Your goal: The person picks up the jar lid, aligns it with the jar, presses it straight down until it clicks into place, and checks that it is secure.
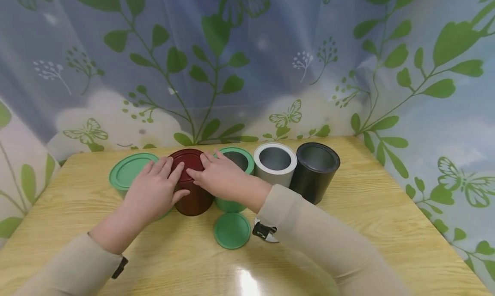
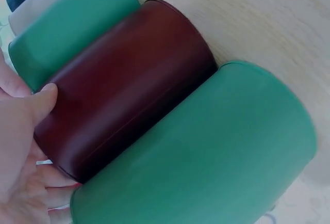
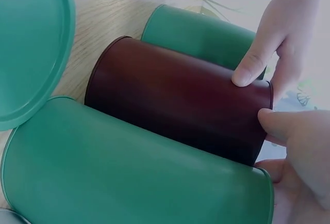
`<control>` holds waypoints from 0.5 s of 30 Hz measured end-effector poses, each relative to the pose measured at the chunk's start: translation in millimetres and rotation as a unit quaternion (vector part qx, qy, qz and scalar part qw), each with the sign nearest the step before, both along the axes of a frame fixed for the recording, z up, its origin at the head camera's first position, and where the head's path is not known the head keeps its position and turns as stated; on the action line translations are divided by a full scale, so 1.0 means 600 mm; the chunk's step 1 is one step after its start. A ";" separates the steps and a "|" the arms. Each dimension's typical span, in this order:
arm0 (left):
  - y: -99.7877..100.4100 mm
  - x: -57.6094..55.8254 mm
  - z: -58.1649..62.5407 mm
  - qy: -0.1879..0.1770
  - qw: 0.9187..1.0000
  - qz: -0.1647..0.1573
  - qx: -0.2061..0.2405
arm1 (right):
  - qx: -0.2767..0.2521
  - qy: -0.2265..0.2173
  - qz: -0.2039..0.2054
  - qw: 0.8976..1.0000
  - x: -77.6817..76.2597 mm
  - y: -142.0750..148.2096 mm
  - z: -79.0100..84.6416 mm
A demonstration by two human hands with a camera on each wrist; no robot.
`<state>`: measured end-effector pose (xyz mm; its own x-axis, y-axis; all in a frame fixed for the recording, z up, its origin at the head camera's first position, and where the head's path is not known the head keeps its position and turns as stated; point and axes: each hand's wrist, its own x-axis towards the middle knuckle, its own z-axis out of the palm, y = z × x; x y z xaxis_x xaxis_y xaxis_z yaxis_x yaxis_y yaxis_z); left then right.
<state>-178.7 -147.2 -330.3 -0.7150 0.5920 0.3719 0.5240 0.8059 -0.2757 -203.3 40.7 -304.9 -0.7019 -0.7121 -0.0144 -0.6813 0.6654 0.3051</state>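
Note:
A dark red can (image 1: 194,200), topped by a dark red lid (image 1: 188,157), stands upright near the middle of the row. My left hand (image 1: 154,192) lies over its left side. Its fingertips are on the lid, and in the left wrist view its thumb (image 2: 45,100) rests against the can's wall near the rim. From the right, my right hand (image 1: 226,178) presses flattish fingers on the lid's right part. Its thumb (image 3: 274,125) is at the can's edge in the right wrist view. Both hands partly hide the lid.
Left of the red can is a lidded green can (image 1: 129,170). To its right stand an uncovered green can (image 1: 230,205), a white can (image 1: 275,178) and a black can (image 1: 314,186). A green lid (image 1: 232,230) lies in front; my right wrist partly covers a white disc (image 1: 272,239).

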 end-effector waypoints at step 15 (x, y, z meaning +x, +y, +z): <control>0.022 -0.042 0.017 -0.159 0.987 -0.027 0.014 | 0.010 0.023 0.021 0.999 -0.004 0.005 -0.007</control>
